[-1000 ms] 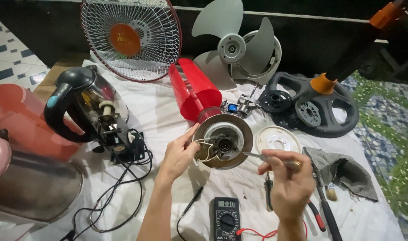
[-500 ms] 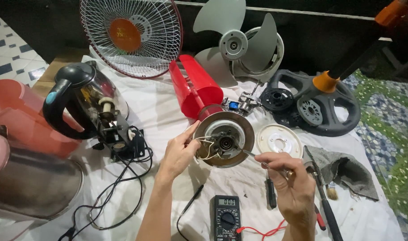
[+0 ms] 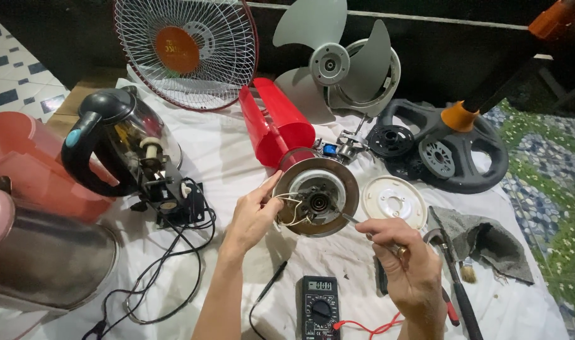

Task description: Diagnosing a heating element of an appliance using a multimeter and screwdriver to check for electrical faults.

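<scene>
My left hand (image 3: 253,217) grips the left rim of a round metal kettle base (image 3: 318,195) with thin wires and a central fitting, held tilted over the white cloth. The red kettle body (image 3: 276,119) extends behind it. My right hand (image 3: 408,267) holds a thin metal tool (image 3: 353,220) whose tip points into the base near its centre. A black multimeter (image 3: 319,305) with red lead lies just below both hands.
A white round cover (image 3: 394,200) lies right of the base. A black-handled glass kettle (image 3: 121,141) with cord, red and steel vessels sit left. Fan grille (image 3: 187,50), fan blade (image 3: 334,60), black fan stand base (image 3: 445,148), grey rag (image 3: 482,239) and hand tools (image 3: 454,286) surround.
My right hand has shifted slightly, bringing the tool tip closer into the base. The view has drifted a little; the left hand keeps its grip.
</scene>
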